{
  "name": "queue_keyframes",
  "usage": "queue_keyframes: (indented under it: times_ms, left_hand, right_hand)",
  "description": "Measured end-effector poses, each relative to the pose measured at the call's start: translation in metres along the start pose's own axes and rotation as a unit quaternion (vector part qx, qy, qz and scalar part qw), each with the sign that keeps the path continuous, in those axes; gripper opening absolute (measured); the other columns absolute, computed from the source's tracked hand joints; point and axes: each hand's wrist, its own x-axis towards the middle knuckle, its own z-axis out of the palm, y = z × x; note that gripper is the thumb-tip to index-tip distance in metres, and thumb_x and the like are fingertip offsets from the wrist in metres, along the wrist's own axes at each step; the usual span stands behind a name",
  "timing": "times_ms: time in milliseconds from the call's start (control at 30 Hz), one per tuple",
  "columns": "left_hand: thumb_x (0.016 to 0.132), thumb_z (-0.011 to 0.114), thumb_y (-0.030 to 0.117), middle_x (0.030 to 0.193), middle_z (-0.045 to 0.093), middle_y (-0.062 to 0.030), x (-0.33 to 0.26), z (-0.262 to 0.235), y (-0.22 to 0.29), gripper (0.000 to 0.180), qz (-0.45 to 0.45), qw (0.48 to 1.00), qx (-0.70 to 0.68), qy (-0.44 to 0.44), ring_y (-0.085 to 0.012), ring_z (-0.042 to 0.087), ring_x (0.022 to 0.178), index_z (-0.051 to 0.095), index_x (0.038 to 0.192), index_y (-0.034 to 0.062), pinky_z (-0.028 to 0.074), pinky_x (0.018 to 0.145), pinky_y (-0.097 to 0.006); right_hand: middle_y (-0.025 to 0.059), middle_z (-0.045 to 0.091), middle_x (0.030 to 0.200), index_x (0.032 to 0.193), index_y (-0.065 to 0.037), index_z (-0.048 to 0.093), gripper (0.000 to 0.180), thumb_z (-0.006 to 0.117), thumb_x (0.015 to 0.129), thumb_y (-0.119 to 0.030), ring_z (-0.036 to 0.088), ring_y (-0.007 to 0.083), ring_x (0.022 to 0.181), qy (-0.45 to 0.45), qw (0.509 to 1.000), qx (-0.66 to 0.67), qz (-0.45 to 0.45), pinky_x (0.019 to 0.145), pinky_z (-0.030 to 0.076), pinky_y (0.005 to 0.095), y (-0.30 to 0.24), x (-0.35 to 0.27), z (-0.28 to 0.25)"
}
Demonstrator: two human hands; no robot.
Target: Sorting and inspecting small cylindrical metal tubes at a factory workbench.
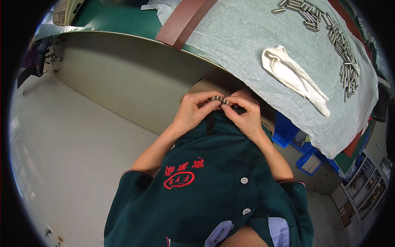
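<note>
1. We see our left hand (193, 110) and our right hand (243, 112) close together in front of our green shirt (214, 185), below the table edge.
2. Both hands are curled in tight — the fingertips pinch a short row of small shiny metal pieces (220, 100) between them. The left hand holds one end and the right hand holds the other.
3. The table (119, 20) is green on top and curves across the upper part of the view. A pale, wrinkly sheet (247, 37) covers most of it.
4. A white cloth glove (294, 78) lies on the sheet, well apart from our hands.
5. Many small metal pins (337, 41) lie in a long spread near the far right side of the sheet.
6. A brown strip (181, 20) lies across the sheet's left edge.
7. Under the table on the right sit blue bins (288, 131).
8. The floor (70, 144) is pale and smooth — it fills the left side.
</note>
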Motion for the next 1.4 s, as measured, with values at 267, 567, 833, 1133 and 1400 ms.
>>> queue_keyframes:
  times_ms: [267, 567, 833, 1133, 1400]
  left_hand:
    - [0.090, 0.056, 0.006, 0.093, 0.065, -0.0124, 0.011, -0.004, 0.031, 0.024, -0.237, 0.933, -0.257, -0.089, -0.0182, 0.066, 0.080, 0.059, 0.110, -0.0061, 0.054, 0.072, -0.027]
    - [0.083, 0.062, -0.002, 0.091, 0.066, -0.0109, 0.011, 0.003, 0.029, 0.028, -0.243, 0.925, -0.272, -0.107, -0.0152, 0.066, 0.081, 0.058, 0.111, -0.0053, 0.054, 0.073, -0.024]
    - [0.085, 0.058, -0.002, 0.093, 0.066, -0.0145, 0.010, 0.004, 0.034, 0.030, -0.248, 0.918, -0.287, -0.118, -0.0194, 0.067, 0.084, 0.055, 0.115, -0.0062, 0.055, 0.076, -0.027]
    - [0.088, 0.051, 0.000, 0.100, 0.064, -0.0173, 0.010, 0.005, 0.039, 0.031, -0.271, 0.899, -0.316, -0.135, -0.0228, 0.066, 0.091, 0.052, 0.119, -0.0079, 0.054, 0.082, -0.030]
    - [0.089, 0.048, 0.000, 0.103, 0.063, -0.0170, 0.009, 0.005, 0.039, 0.031, -0.283, 0.880, -0.354, -0.141, -0.0269, 0.065, 0.093, 0.051, 0.119, -0.0077, 0.054, 0.084, -0.034]
  right_hand:
    - [-0.0027, 0.060, 0.081, 0.091, -0.001, 0.065, 0.010, 0.066, 0.082, -0.005, 0.052, 0.0013, 0.070, -0.085, 0.947, 0.145, 0.275, 0.063, 0.042, 0.0160, -0.013, 0.003, -0.020]
    - [0.0027, 0.065, 0.090, 0.097, -0.001, 0.066, 0.016, 0.064, 0.083, -0.009, 0.057, 0.0065, 0.079, -0.119, 0.907, 0.221, 0.338, 0.075, 0.044, 0.0199, -0.008, 0.001, -0.035]
    - [0.0018, 0.063, 0.086, 0.091, -0.003, 0.063, 0.014, 0.069, 0.080, -0.008, 0.056, 0.0060, 0.076, -0.083, 0.916, 0.220, 0.324, 0.072, 0.044, 0.0190, -0.013, -0.001, -0.035]
    - [0.0021, 0.061, 0.083, 0.089, -0.002, 0.061, 0.015, 0.071, 0.078, -0.006, 0.056, 0.0056, 0.073, -0.077, 0.927, 0.214, 0.299, 0.069, 0.045, 0.0176, -0.012, -0.003, -0.036]
    - [0.0033, 0.062, 0.085, 0.091, -0.001, 0.062, 0.015, 0.068, 0.082, -0.011, 0.057, 0.0077, 0.076, -0.049, 0.927, 0.212, 0.306, 0.072, 0.045, 0.0202, -0.014, -0.009, -0.039]
